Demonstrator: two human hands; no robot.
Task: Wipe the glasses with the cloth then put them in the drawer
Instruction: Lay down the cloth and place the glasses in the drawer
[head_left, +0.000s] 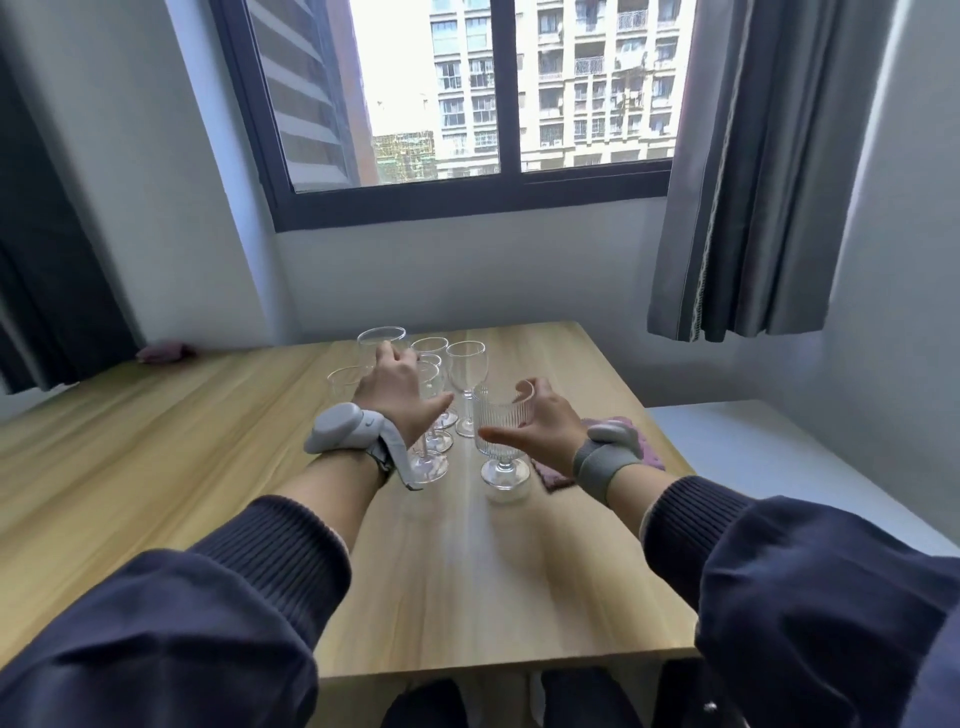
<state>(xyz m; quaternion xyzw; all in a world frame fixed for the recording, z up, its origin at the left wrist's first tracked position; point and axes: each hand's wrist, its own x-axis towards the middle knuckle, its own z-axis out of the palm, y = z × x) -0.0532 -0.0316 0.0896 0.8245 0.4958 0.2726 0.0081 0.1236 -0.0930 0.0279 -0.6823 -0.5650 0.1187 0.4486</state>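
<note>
The left hand (395, 387) covers the near sides of the clear stemmed glasses (434, 415) clustered behind it, so their count cannot be told. The right hand (540, 423) and its grey wrist strap (605, 460) hide most of the dull pink cloth (647, 441). The wooden tabletop (208, 441) runs off the left edge. A small reddish thing (166, 352) at the far left is too blurred to identify.

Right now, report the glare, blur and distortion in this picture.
Head view: the window is blown out with daylight; wide-angle bending curves the pale wooden table edges and walls; the clear ribbed stemmed glass by the right hand looks slightly soft.
</note>
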